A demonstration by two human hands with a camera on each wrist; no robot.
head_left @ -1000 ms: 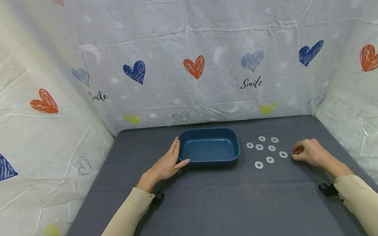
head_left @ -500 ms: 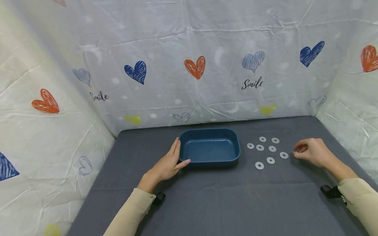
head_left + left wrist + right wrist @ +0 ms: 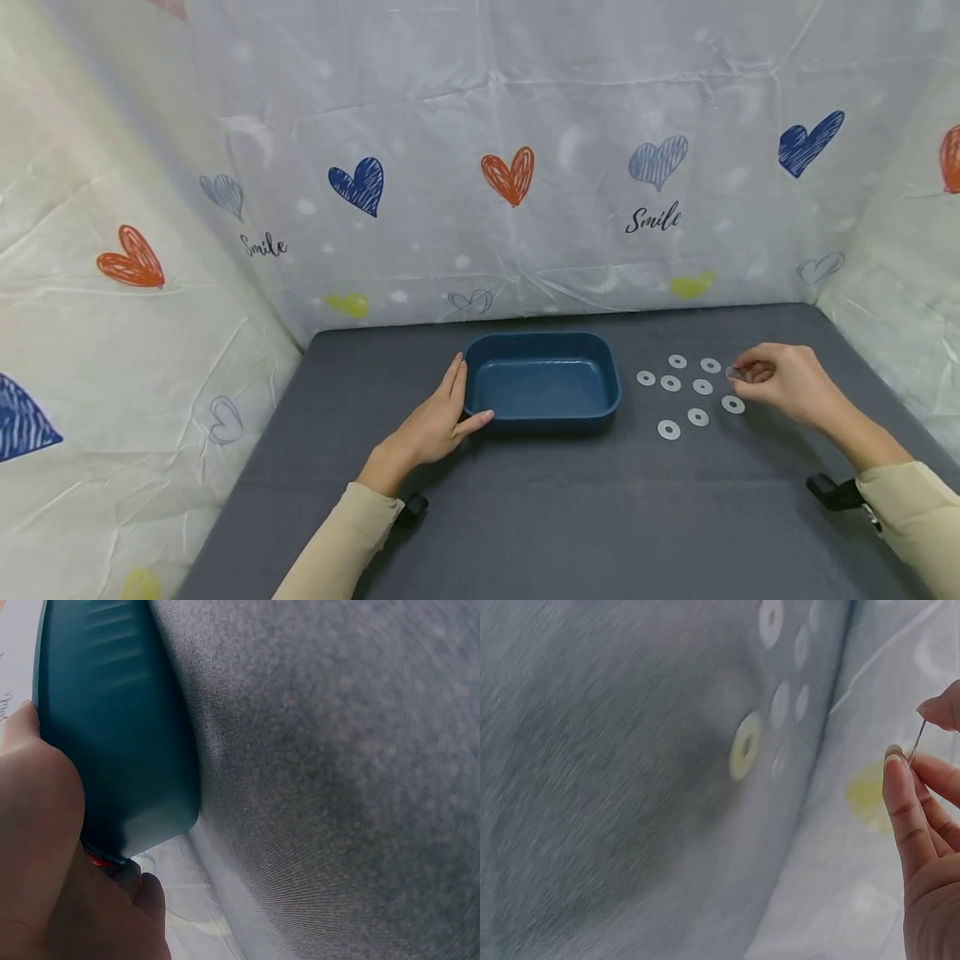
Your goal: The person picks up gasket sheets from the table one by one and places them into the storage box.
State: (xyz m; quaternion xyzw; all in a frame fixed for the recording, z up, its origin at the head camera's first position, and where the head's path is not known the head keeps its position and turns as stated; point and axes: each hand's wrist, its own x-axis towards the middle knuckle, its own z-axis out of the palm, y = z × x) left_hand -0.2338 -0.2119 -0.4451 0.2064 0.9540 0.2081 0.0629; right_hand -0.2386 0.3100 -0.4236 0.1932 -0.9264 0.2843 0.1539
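Observation:
A dark blue rectangular box (image 3: 543, 423) with rounded corners sits on the table. My left hand (image 3: 427, 429) rests against its left end, fingers straight along the side and thumb at the front corner. In the left wrist view the thumb lies by the rim of the box (image 3: 124, 765). Off to the right, my right hand (image 3: 791, 387) pinches a thin flat washer (image 3: 733, 373) between thumb and fingertips, raised above the table. The right wrist view shows this held washer (image 3: 918, 740) edge-on. Several more flat washers (image 3: 738, 407) lie scattered between the box and the right hand.
Dark grey cloth (image 3: 570, 517) covers the table. A white curtain (image 3: 420, 125) printed with hearts hangs at the back and both sides. Each wrist carries a black camera mount, such as the right one (image 3: 834, 492).
My right hand has lifted the washer and moved slightly left and away from me, toward the loose washers. The left hand stays at the box. The head view has shifted a little.

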